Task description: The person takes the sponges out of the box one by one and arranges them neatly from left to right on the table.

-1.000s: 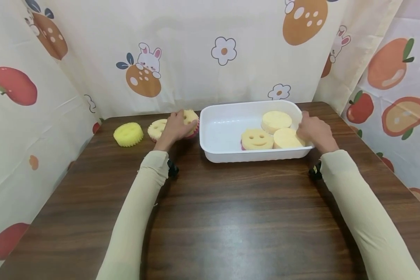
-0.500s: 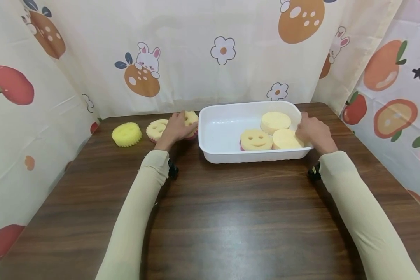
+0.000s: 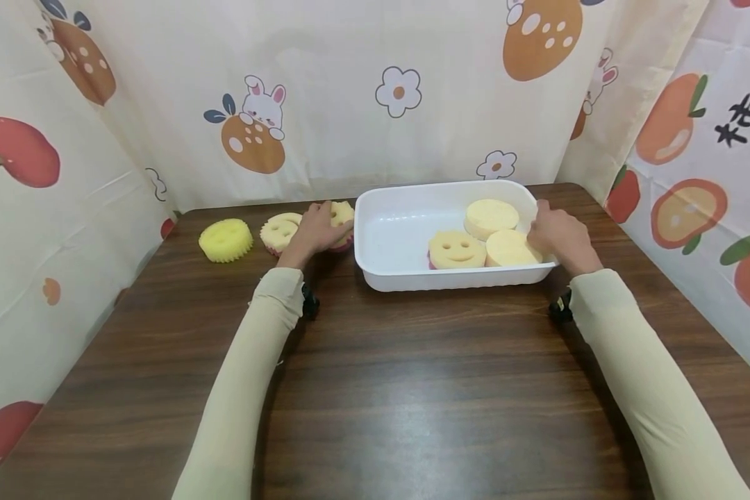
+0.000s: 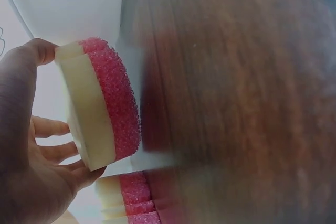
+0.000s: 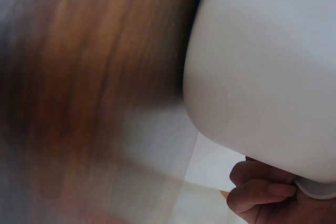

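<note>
With thumb and fingers on opposite edges, my left hand [image 3: 315, 228] holds a smiley-face sponge [image 4: 100, 103] just left of the white tray [image 3: 450, 279]. Its cream layer and pink scrubbing layer show in the left wrist view; in the head view the hand partly hides it. At the tray's right end, my right hand [image 3: 561, 235] grips the rim, its fingers [image 5: 257, 195] curled at the edge. Inside the tray lie another smiley sponge [image 3: 456, 250] and two plain round sponges, one at the back [image 3: 491, 218] and one in front [image 3: 514, 248].
Left of my left hand lie a cream smiley sponge [image 3: 280, 231] and, farther left, a yellow scalloped sponge [image 3: 226, 240]. All stand on a brown wooden table [image 3: 412, 375]. Printed curtains [image 3: 350, 83] rise behind and along both sides.
The sponge in my left hand has come down slightly beside the tray. My right hand stays at the tray's rim, and the tray's contents have not moved.
</note>
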A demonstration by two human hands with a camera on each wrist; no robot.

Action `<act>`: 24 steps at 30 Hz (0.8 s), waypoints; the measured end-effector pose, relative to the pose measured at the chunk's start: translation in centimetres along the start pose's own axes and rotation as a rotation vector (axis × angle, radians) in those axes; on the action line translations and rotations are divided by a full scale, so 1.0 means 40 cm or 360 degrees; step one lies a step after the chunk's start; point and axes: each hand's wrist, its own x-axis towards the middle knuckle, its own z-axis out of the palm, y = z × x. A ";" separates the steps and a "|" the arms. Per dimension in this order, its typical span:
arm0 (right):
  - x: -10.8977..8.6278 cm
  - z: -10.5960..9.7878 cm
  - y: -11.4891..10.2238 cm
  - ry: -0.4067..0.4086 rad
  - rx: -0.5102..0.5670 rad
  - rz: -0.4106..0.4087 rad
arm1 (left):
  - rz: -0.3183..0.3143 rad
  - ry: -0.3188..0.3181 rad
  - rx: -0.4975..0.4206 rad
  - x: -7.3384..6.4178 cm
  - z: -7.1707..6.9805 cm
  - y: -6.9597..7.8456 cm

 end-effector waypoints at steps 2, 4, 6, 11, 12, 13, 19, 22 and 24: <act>0.001 0.000 0.001 0.0005 0.0002 0.0000 | -0.0004 -0.0008 0.0010 0.002 0.001 0.000; 0.000 -0.001 0.001 0.0003 0.0008 -0.0002 | -0.0008 -0.0017 0.0018 0.005 0.002 0.000; 0.000 -0.002 0.002 0.0001 0.0015 -0.0006 | -0.0012 -0.0023 0.0034 0.007 0.002 0.000; -0.006 -0.004 0.004 -0.0006 0.0017 0.0002 | -0.0029 -0.0025 0.0049 0.005 0.003 0.006; -0.006 -0.005 0.006 -0.0006 0.0015 0.0003 | -0.0033 -0.0027 0.0053 0.004 0.003 0.009; -0.006 -0.005 0.006 -0.0004 0.0013 0.0006 | -0.0035 -0.0028 0.0057 0.005 0.004 0.010; -0.003 -0.005 0.004 -0.0015 0.0026 0.0017 | -0.0064 -0.0056 0.0109 0.014 0.011 0.013; -0.002 -0.003 0.004 -0.0024 0.0033 0.0012 | -0.0075 -0.0070 0.0131 0.014 0.012 0.010; 0.000 -0.002 0.004 -0.0022 0.0029 0.0008 | -0.0073 -0.0074 0.0150 0.016 0.013 0.007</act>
